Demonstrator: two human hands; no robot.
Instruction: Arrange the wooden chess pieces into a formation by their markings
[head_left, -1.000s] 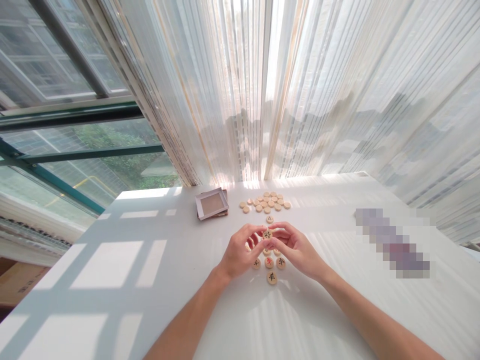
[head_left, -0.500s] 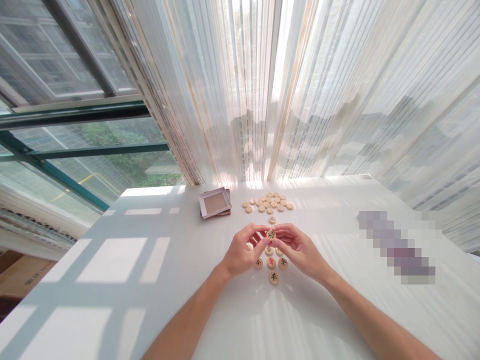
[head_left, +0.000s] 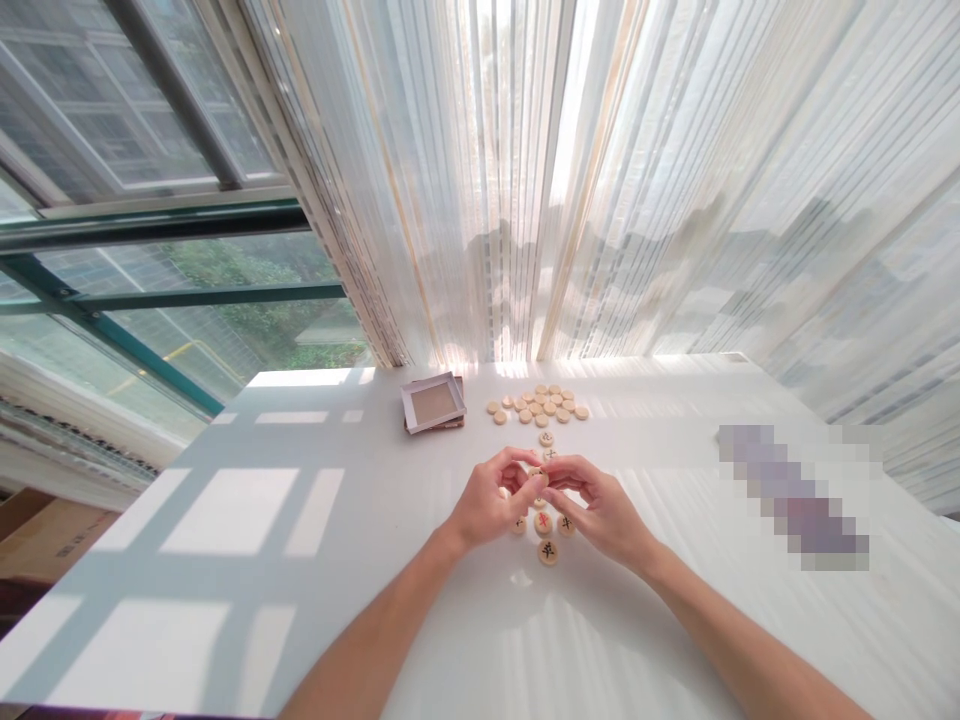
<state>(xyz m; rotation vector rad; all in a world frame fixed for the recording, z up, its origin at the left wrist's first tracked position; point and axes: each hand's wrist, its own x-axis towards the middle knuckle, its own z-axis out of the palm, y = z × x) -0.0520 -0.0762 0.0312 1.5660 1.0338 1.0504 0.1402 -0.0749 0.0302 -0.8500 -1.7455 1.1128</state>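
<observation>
My left hand [head_left: 487,498] and my right hand [head_left: 596,505] meet over a white table [head_left: 315,590], fingers pinched together on one round wooden chess piece [head_left: 537,473] held between them. Under the hands lie several face-up pieces with red or black characters, among them one [head_left: 548,551] nearest me and another [head_left: 542,522] just beyond it. Farther back, a loose cluster of blank-side pieces [head_left: 541,404] lies near the curtain, with two single pieces [head_left: 547,438] between the cluster and my hands.
A shallow cardboard box [head_left: 433,402] sits at the back, left of the cluster. A blurred-out patch [head_left: 795,495] covers something on the right of the table. Sheer curtains [head_left: 600,180] hang behind the far edge; a window is at the left.
The piece held between both hands has been turned, so its printed face no longer shows. The hands stay in the same place; the view has shifted slightly.
</observation>
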